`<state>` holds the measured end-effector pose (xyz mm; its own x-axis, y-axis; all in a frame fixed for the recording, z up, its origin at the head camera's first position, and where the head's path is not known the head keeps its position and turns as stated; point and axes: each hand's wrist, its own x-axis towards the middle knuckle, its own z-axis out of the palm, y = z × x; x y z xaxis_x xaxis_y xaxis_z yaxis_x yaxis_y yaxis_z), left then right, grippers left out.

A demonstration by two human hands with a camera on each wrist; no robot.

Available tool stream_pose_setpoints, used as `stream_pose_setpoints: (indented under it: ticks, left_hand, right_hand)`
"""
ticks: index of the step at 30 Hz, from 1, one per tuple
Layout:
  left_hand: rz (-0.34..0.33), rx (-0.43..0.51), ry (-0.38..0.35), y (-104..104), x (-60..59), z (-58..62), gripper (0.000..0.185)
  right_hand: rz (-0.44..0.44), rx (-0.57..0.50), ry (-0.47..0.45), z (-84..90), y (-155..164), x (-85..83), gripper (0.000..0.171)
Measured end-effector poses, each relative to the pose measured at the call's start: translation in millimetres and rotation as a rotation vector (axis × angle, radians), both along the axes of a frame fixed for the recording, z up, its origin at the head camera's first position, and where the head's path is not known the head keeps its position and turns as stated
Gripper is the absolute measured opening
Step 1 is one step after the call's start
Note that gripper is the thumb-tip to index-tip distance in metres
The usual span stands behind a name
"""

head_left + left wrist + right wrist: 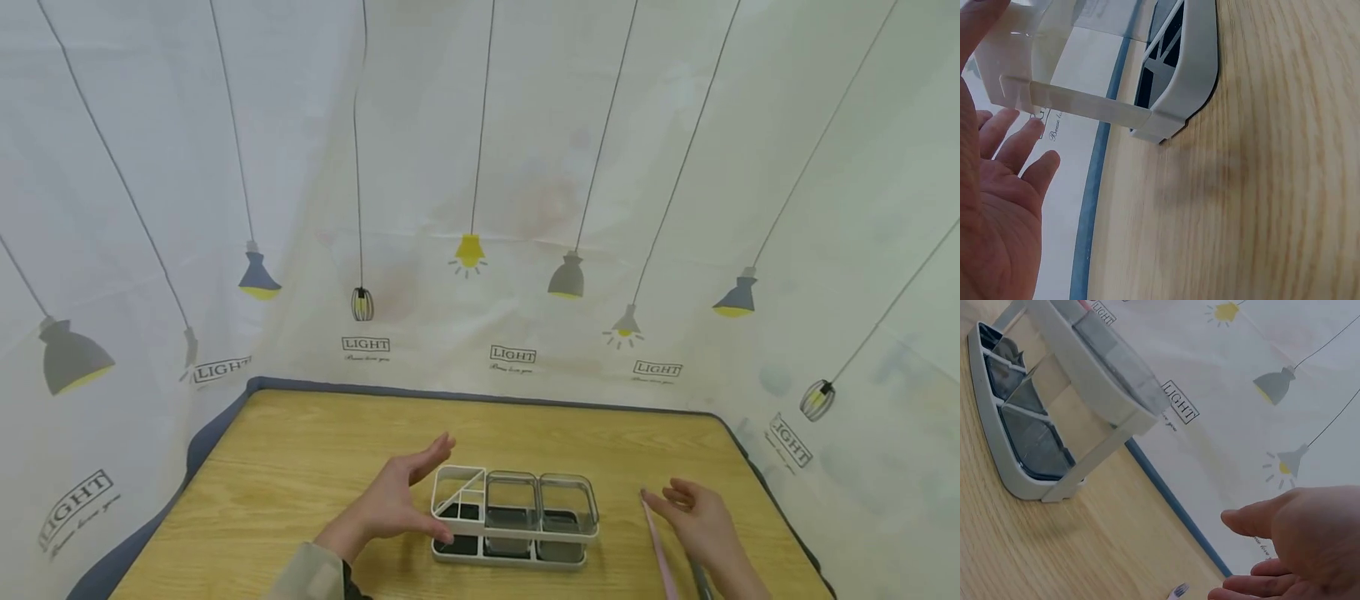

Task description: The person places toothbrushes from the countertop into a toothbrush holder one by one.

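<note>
Head view is showing the left hand with straight fingers beside the end of the white organizer, holding nothing, perhaps to steady it. The right hand is hovering relaxed and empty on the other side, and a pink pen is lying just beside it, within easy reach.

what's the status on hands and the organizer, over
Left hand open beside the organizer. Right hand open near a pink stick. Nothing in between.

Soft, even, bright light fills all three views, with no glare. The organizer casts only a faint shadow on the bench. The head view bows straight lines near its edges. In both wrist views the near palms look blurred.
</note>
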<state>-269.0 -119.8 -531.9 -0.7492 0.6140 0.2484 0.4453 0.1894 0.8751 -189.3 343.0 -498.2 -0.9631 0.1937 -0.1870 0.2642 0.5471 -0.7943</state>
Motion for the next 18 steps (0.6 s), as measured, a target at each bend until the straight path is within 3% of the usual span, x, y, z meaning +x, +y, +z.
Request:
stream_pose_setpoints:
  ticks: [8, 18]
  left_hand:
    - [-0.027, 0.028, -0.096, 2.6, 0.2, -3.2, 0.106]
    - [0.022, 0.002, -0.135, 4.2, -1.5, -4.6, 0.096]
  right_hand:
    - [-0.025, 0.05, 0.005, -22.6, 6.0, -5.7, 0.077]
    - [-0.013, 0.141, 0.064, -45.0, 12.5, -10.8, 0.062]
